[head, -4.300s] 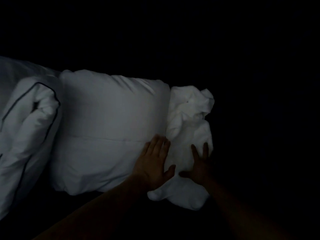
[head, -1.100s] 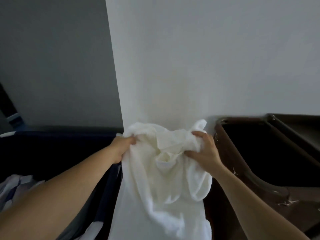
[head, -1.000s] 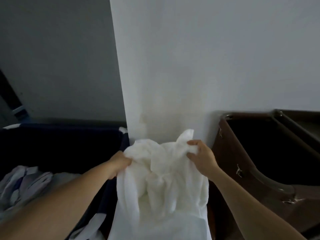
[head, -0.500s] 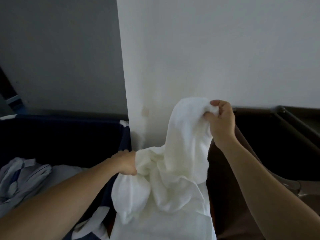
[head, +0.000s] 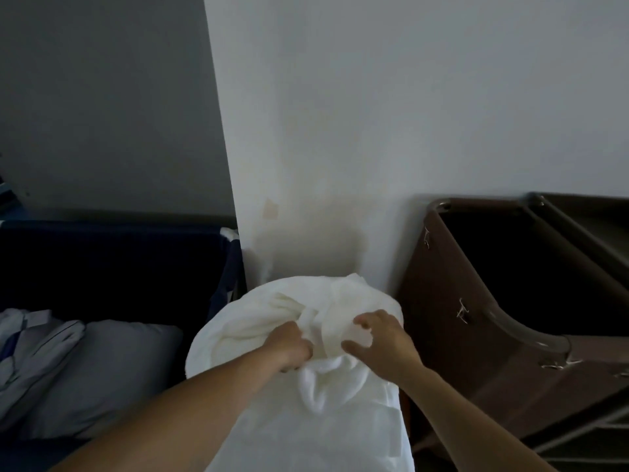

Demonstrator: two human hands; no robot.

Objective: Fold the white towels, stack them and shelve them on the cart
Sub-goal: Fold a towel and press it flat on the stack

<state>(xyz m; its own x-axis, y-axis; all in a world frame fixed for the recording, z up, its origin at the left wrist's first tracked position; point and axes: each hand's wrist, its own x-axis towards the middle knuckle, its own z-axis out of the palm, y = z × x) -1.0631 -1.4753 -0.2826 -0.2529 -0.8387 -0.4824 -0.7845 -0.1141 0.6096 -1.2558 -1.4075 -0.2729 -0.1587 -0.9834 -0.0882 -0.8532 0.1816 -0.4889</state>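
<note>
Centrally, left hand (head: 290,346) grips white towel (head: 238,323) — right hand (head: 378,345) touches.

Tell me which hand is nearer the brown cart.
Right. The right hand is on the white towel just beside the brown cart; the left hand grips the towel farther away.

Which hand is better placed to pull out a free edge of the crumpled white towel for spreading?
Right, probably. The left hand clenches a bunch of the crumpled white terry towel, anchoring it. The right hand lies on top with loosely curled fingers, apparently free to regrip.
</note>
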